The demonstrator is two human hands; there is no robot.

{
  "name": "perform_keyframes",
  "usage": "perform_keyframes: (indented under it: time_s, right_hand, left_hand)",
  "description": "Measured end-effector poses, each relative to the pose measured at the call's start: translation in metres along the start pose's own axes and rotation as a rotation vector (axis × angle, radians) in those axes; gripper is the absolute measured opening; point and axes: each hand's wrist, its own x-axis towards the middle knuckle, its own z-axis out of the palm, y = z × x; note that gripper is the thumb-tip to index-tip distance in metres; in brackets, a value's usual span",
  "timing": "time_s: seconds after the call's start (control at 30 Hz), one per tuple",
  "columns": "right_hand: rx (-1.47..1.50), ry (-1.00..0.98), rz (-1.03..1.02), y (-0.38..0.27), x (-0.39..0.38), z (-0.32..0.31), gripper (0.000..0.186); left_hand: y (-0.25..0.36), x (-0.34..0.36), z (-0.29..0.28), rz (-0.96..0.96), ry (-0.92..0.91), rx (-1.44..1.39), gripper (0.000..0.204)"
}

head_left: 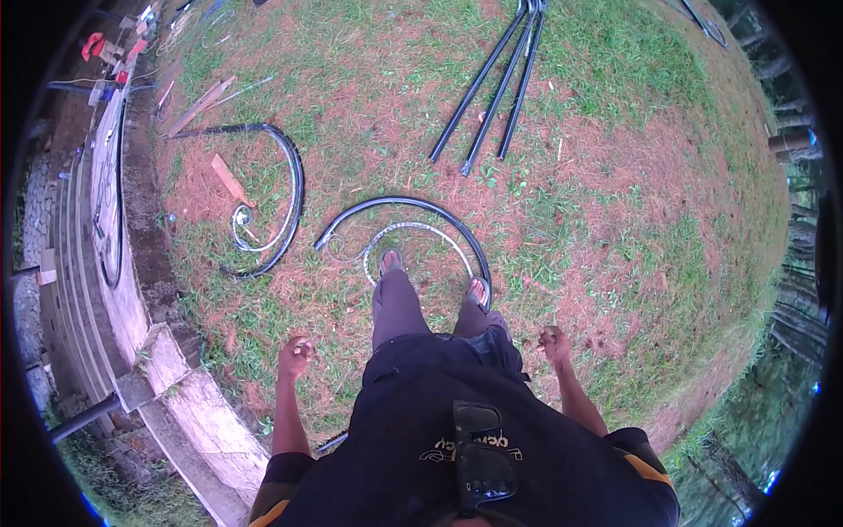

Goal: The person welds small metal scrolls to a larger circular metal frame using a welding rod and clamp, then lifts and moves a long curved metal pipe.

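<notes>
My left hand point(297, 357) hangs out to the left of my body, its fingers curled in, with nothing showing in it. My right hand point(553, 345) is held out on the right, also curled, and no object shows in it. Neither hand touches anything. Around my feet lies a curved black pipe point(413, 202) on the grass, bent into an open arc. Inside it is a thinner pale curved strip point(399, 225) with a small loop at its left end. My right foot point(479, 292) is beside the right end of the arc, my left foot point(391, 261) within it.
Another curved black pipe point(299, 180) with a coiled inner strip lies at left, near a wooden board point(230, 180). Three straight black pipes point(492, 114) lie ahead. A low stone wall point(202, 417) and steps point(83, 263) run along the left; trees stand at right.
</notes>
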Motion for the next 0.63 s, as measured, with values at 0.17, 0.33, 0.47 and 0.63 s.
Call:
perform_keyframes:
  time_s: [0.17, 0.33, 0.47, 0.63]
  right_hand:
    - [-0.036, -0.114, -0.090, -0.030, -0.003, 0.072, 0.036]
    - [-0.082, -0.216, -0.208, -0.107, 0.006, 0.167, 0.030]
    - [-0.306, -0.292, -0.313, -0.180, -0.007, 0.231, 0.039]
    - [-0.524, -0.301, -0.489, -0.277, -0.033, 0.271, 0.051]
  left_hand:
    - [-0.027, 0.028, -0.047, 0.055, 0.070, -0.195, 0.019]
    - [-0.060, 0.079, -0.078, 0.064, 0.137, -0.102, 0.020]
    - [-0.099, 0.104, -0.111, -0.036, 0.132, -0.187, 0.020]
    - [-0.087, 0.113, -0.142, -0.249, 0.111, -0.213, 0.020]
